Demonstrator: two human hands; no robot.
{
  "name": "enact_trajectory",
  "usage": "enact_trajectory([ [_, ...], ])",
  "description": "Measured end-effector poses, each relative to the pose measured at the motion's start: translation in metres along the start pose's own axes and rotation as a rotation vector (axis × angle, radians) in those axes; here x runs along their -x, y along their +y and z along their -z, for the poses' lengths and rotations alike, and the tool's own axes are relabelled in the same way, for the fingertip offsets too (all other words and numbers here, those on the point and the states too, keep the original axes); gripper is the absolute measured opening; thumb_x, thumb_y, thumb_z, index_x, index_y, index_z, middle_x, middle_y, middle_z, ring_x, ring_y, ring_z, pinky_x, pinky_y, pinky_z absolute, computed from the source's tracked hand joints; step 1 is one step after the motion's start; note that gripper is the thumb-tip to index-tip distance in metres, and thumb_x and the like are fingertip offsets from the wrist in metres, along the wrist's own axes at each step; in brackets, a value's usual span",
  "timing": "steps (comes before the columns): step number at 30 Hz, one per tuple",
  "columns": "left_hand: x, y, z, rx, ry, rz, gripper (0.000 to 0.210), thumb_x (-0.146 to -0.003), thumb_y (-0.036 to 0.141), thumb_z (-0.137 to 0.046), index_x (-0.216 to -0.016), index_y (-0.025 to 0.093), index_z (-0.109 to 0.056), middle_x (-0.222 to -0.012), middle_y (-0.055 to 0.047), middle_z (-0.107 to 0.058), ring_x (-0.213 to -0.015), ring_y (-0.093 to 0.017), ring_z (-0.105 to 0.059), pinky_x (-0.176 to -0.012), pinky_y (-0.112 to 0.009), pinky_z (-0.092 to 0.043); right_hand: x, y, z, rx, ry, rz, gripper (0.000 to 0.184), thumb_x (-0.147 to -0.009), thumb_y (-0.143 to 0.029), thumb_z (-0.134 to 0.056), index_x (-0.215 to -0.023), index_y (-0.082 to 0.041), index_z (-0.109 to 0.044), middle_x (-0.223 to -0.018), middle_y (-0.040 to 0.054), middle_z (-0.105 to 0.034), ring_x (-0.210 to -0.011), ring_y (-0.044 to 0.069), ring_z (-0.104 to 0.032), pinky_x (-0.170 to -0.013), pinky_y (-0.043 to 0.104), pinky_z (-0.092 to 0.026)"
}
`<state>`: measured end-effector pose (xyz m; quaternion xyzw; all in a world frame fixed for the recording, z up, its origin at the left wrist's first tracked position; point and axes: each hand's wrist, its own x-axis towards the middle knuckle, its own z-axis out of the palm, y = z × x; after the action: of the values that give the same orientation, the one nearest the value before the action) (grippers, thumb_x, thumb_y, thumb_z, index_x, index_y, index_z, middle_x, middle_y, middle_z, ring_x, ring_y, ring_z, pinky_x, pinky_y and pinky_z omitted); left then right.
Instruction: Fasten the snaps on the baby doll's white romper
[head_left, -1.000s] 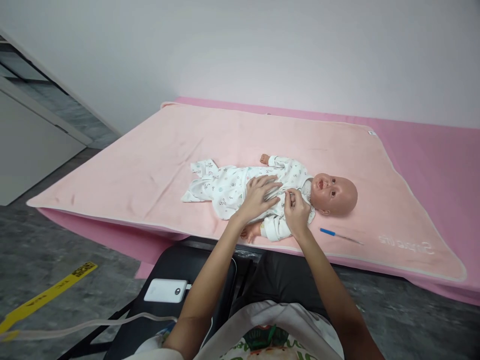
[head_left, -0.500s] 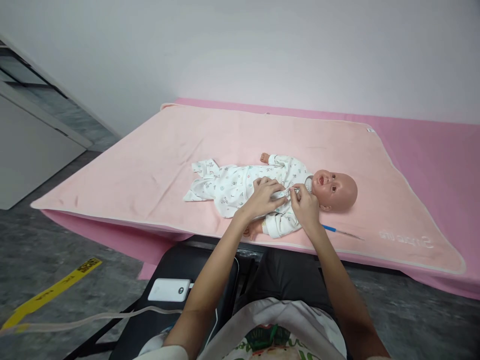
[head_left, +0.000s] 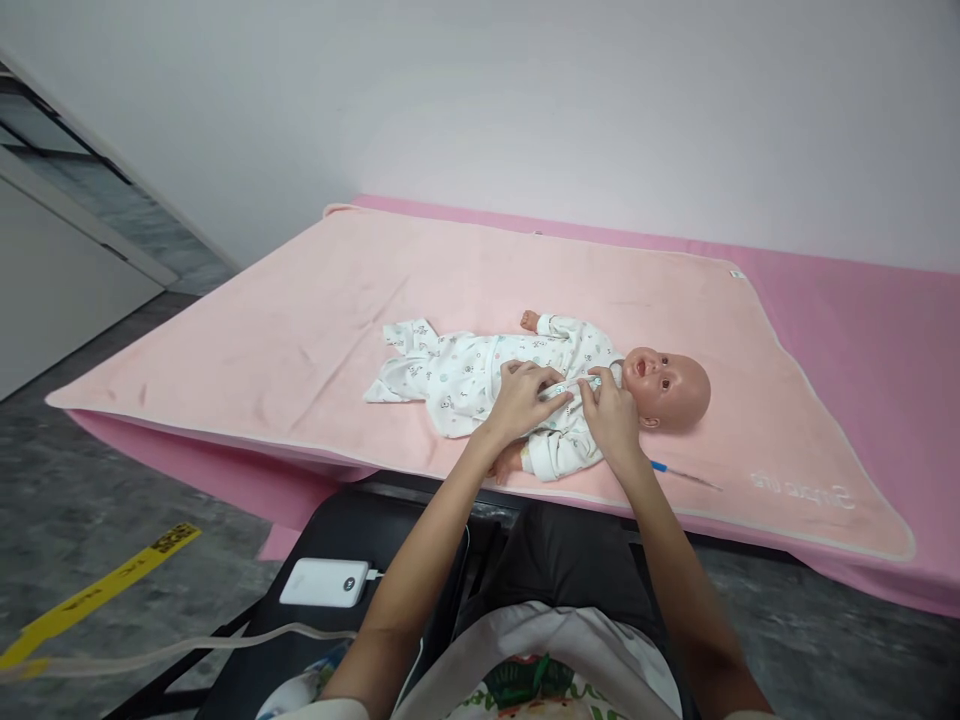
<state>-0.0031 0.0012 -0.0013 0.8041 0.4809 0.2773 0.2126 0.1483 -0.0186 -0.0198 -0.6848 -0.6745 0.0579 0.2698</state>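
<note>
A bald baby doll (head_left: pixel 673 388) lies on its back with its head to the right. It wears a white patterned baby shirt (head_left: pixel 574 345) and matching pants (head_left: pixel 457 385). At the front of the shirt, my left hand (head_left: pixel 523 398) is closed, pinching the edge of the cloth between thumb and fingers. Nearer the collar, my right hand (head_left: pixel 609 408) pinches the same edge, its fingertips close to those of the left. A small fastening on the edge cannot be made out. One doll hand (head_left: pixel 508 462) shows beneath my left wrist.
The doll rests on a light pink blanket (head_left: pixel 300 300) over a darker pink cover (head_left: pixel 862 340). A thin tool with a blue handle (head_left: pixel 658 467) lies beside my right forearm. On a black chair (head_left: pixel 352 530) sits a white power bank (head_left: pixel 324 582) with a cable.
My right hand has moved slightly along the shirt edge, and more of the edge now shows between both hands. The view has shifted a little.
</note>
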Motion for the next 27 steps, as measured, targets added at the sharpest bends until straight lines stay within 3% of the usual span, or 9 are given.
enact_trajectory([
  [8, -0.001, 0.002, -0.004, -0.157, 0.004, -0.041, 0.026, -0.083, 0.044, -0.048, -0.081, 0.019, -0.057, -0.079, -0.001, -0.058, -0.085, -0.019, -0.05, -0.084, -0.038, -0.026, -0.001, 0.002, -0.006, 0.011, 0.075, -0.004, 0.03, -0.088, -0.032, -0.037, -0.103, -0.014, -0.056, -0.053, 0.0014, -0.056, -0.051, 0.017, -0.054, -0.049, 0.024, -0.028],
  [16, 0.029, -0.022, -0.006, -0.121, 0.208, -0.032, 0.022, -0.081, 0.04, -0.055, -0.09, 0.021, -0.059, -0.106, -0.004, -0.056, -0.102, -0.021, -0.049, -0.092, -0.039, -0.03, 0.003, 0.004, -0.014, -0.07, 0.27, 0.083, 0.026, -0.087, -0.026, -0.038, -0.098, -0.016, -0.059, -0.049, -0.0019, -0.054, -0.046, 0.013, -0.05, -0.049, 0.023, -0.032],
  [20, 0.044, -0.04, 0.002, 0.004, 0.249, -0.062, 0.023, -0.081, 0.034, -0.056, -0.1, 0.023, -0.061, -0.106, -0.004, -0.059, -0.102, -0.02, -0.052, -0.091, -0.036, -0.037, 0.001, -0.013, -0.017, -0.084, 0.364, 0.369, 0.021, -0.086, -0.022, -0.043, -0.089, -0.019, -0.064, -0.059, 0.0014, -0.062, -0.057, 0.013, -0.055, -0.056, 0.024, -0.037],
  [23, 0.048, -0.045, 0.002, 0.076, 0.271, -0.071, 0.025, -0.08, 0.03, -0.058, -0.103, 0.022, -0.06, -0.098, -0.003, -0.063, -0.097, -0.018, -0.054, -0.089, -0.035, -0.041, -0.004, -0.03, -0.02, -0.137, 0.32, 0.633, 0.017, -0.084, -0.017, -0.047, -0.083, -0.02, -0.064, -0.072, 0.0039, -0.065, -0.071, 0.015, -0.055, -0.066, 0.027, -0.04],
  [27, 0.049, -0.045, -0.003, 0.144, 0.345, -0.022, 0.021, -0.076, 0.026, -0.061, -0.097, 0.021, -0.062, -0.095, -0.004, -0.064, -0.097, -0.019, -0.055, -0.088, -0.035, -0.044, -0.011, -0.036, -0.026, -0.232, 0.235, 0.745, 0.011, -0.08, -0.018, -0.051, -0.077, -0.019, -0.062, -0.084, 0.0046, -0.065, -0.087, 0.019, -0.053, -0.083, 0.034, -0.041],
])
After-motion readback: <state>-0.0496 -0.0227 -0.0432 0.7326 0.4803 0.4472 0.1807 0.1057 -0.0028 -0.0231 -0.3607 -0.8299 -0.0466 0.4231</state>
